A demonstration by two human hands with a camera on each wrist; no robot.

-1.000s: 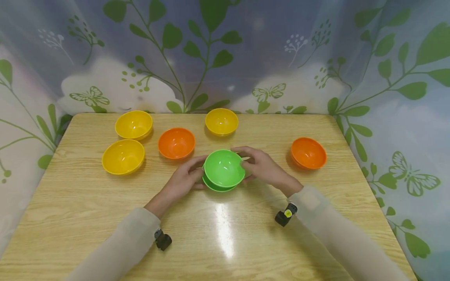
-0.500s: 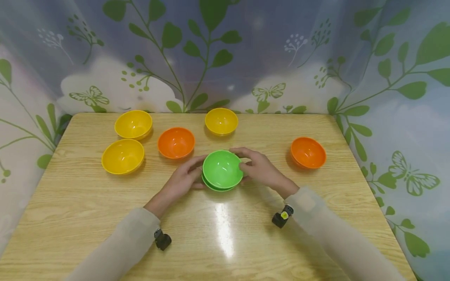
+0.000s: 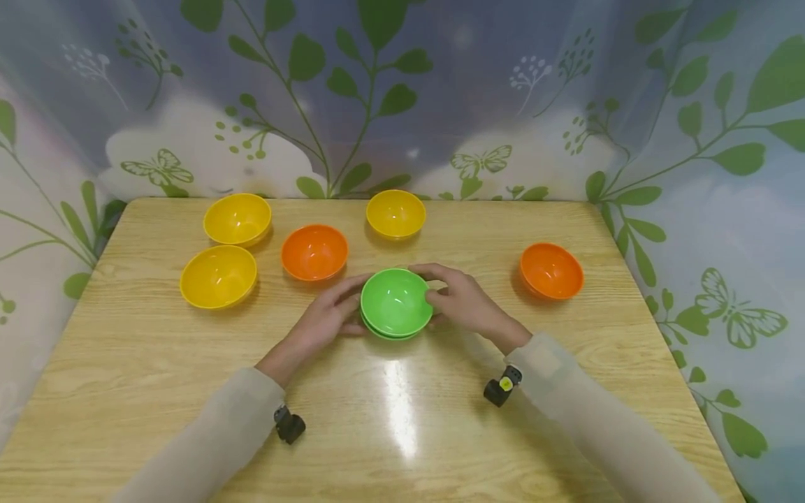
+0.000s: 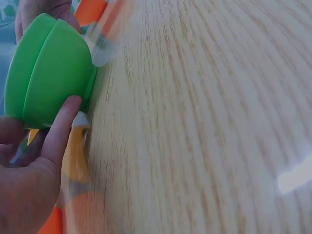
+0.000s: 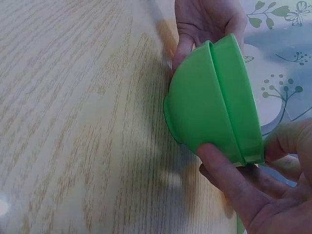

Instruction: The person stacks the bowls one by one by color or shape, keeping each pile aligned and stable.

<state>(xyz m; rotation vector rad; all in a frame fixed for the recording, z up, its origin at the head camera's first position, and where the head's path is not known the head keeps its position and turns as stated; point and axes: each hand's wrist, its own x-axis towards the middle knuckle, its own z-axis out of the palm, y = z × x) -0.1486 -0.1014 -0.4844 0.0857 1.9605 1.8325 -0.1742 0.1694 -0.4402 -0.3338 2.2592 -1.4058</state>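
Observation:
Two green bowls are nested in the middle of the table, the upper green bowl point(image 3: 396, 302) sitting inside the lower green bowl point(image 5: 197, 100). Only a thin rim of the lower one shows in the head view. On the left side, my left hand point(image 3: 317, 321) holds the stack, with one finger extended along the lower bowl's outer wall in the left wrist view. My right hand point(image 3: 464, 300) grips the right side, its thumb at the upper bowl's rim and a finger against the lower bowl's wall. Both wrist views show the two rims close together.
Behind the left hand stands an orange bowl point(image 3: 314, 253). Two yellow bowls, one behind point(image 3: 237, 219) and one nearer point(image 3: 219, 276), are at the left. Another yellow bowl point(image 3: 396, 214) is at the back; an orange bowl point(image 3: 551, 271) is at the right. A patterned curtain point(image 3: 440, 105) borders the wooden table point(image 3: 352, 433).
The upper green bowl has sunk and shifted slightly left into the lower one, narrowing the gap between rims. The right hand moved slightly left with it; the left hand stayed nearly still.

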